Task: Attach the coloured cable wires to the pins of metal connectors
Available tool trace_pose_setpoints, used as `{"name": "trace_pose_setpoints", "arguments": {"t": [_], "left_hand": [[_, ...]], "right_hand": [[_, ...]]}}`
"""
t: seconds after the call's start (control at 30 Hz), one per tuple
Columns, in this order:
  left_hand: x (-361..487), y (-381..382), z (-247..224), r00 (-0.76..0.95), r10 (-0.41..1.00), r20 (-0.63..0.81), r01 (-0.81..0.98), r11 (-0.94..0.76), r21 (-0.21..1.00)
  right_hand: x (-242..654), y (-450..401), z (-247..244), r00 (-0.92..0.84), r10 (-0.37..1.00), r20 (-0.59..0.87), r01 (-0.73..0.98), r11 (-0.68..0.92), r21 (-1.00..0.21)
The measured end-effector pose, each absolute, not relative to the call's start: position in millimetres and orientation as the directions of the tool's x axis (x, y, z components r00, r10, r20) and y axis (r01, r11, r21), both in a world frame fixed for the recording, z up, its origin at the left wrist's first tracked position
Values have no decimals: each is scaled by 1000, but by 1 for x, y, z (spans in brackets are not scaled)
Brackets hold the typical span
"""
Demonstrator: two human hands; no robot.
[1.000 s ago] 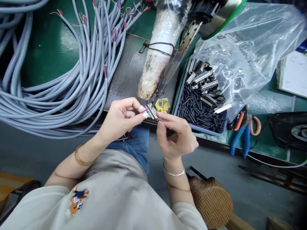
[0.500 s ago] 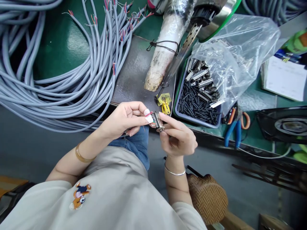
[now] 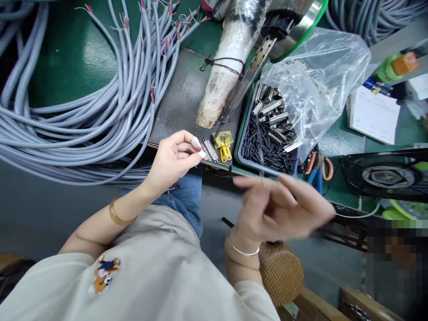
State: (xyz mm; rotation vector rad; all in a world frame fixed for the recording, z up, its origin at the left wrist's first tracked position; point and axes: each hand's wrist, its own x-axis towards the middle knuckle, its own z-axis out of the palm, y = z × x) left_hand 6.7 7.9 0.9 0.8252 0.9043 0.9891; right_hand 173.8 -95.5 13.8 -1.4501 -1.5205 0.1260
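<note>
Two fingertips with white coverings (image 3: 202, 154) are closed, near the centre of the frame, on thin red wires (image 3: 201, 149) at the connector (image 3: 210, 150), which is seen at the front edge of the dark plate (image 3: 187, 80), just beside the yellow clip (image 3: 225, 151). For good control, the wires are best pinched close to the pins by the left hand (image 3: 172, 157), without a tug, and the connector kept from tilting. Clearance should be left around the slotted metal shaft (image 3: 256, 69), which may be hot. The right hand (image 3: 282, 207), right of centre, is blurred, its fingers partly curled; whether anything is gripped cannot be told. Knocks against the tray (image 3: 254, 166) are best avoided by a slower sweep there.
</note>
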Motion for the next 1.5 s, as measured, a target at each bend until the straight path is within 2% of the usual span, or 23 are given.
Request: {"name": "trace_pose_setpoints", "arguments": {"t": [0.07,0.3,0.83,1.07,1.3,1.4,1.5], "left_hand": [[9,9,2,254,937,-238,-323,315,892],[17,17,2,189,967,-174,-325,228,918],[22,18,9,103,985,-141,-305,167,938],[19,19,6,139,978,-155,-311,192,931],[19,17,4,186,958,-219,-260,263,929],[16,13,7,226,950,-215,-293,277,915],[7,8,10,343,901,-267,-339,384,859]], "right_hand": [[170,-73,2,247,789,562,701,255,-666],[159,-32,-14,68,734,676,760,400,-511],[160,-21,-6,75,722,687,705,449,-549],[163,-23,-5,57,735,675,708,447,-547],[165,-28,-7,1,742,671,750,443,-491],[166,-37,-8,31,720,693,713,470,-520],[169,-51,-10,47,678,734,602,567,-562]]}}
